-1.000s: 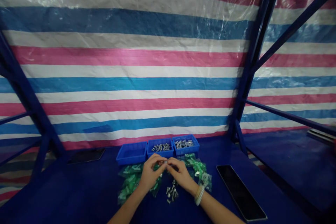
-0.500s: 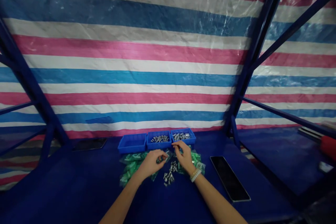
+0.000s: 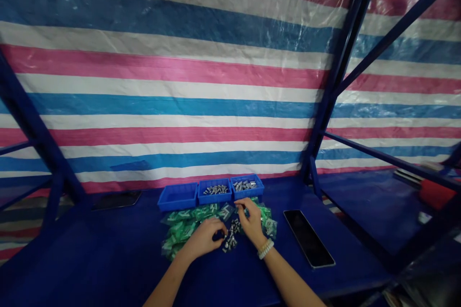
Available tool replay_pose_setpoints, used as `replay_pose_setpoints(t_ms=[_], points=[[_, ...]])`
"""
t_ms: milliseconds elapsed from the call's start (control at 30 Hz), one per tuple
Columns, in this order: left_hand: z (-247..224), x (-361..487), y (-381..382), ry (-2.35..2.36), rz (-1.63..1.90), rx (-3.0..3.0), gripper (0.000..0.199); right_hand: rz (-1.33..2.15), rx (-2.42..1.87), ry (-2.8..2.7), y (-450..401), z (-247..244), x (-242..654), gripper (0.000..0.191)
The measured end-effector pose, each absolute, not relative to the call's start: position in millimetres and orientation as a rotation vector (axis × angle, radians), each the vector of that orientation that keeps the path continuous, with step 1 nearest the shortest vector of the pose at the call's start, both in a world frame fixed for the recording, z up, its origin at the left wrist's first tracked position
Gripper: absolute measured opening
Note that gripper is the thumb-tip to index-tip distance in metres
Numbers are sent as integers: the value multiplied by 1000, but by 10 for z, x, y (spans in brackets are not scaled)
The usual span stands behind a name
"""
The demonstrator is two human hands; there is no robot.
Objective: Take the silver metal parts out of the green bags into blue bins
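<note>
My left hand (image 3: pixel 206 239) is at the left edge of a loose pile of small metal fittings (image 3: pixel 230 242), thumb and fingers curled together; whatever lies between the fingertips is too small to make out. My right hand (image 3: pixel 252 223) hovers between that pile and the blue bins, its thumb and index finger pinched, contents unclear. Green-and-clear plastic packets (image 3: pixel 178 230) form a heap beside my left hand. A small clear packet (image 3: pixel 226 211) lies just beyond its fingers. More green packets (image 3: pixel 268 220) spread to the right of my right hand, partly hidden by it.
Three blue bins stand in a row behind: a left bin (image 3: pixel 177 197), a middle bin (image 3: pixel 215 197) with small metal fittings, and a right bin (image 3: pixel 248 194) with metal pieces. A phone (image 3: pixel 309 238) lies at right, a dark flat object (image 3: pixel 117 200) at far left. Blue frame posts (image 3: pixel 326 98) flank the table.
My left hand has come down and nearer, from beside the small clear packet to the pile of metal fittings. My right hand stays near the bins. The view has shifted slightly right.
</note>
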State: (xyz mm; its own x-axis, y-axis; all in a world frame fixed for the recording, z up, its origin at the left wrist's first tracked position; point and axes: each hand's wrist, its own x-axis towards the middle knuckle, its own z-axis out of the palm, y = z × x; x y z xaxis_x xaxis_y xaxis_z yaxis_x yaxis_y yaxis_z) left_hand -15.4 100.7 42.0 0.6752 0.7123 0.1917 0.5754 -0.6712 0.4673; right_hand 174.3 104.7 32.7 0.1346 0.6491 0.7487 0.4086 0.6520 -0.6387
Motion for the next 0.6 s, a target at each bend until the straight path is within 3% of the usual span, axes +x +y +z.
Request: replay_pose_setpoints(t_ms=[233, 400, 600], points=[[464, -149, 945, 1111, 729, 2441, 19, 249, -902, -1583, 1013, 316, 1730, 23], [493, -142, 966, 1083, 1105, 2035, 14, 309, -834, -1677, 922, 369, 1680, 23], [456, -199, 979, 1029, 1239, 1646, 27, 462, -707, -1738, 814, 471, 1610, 22]])
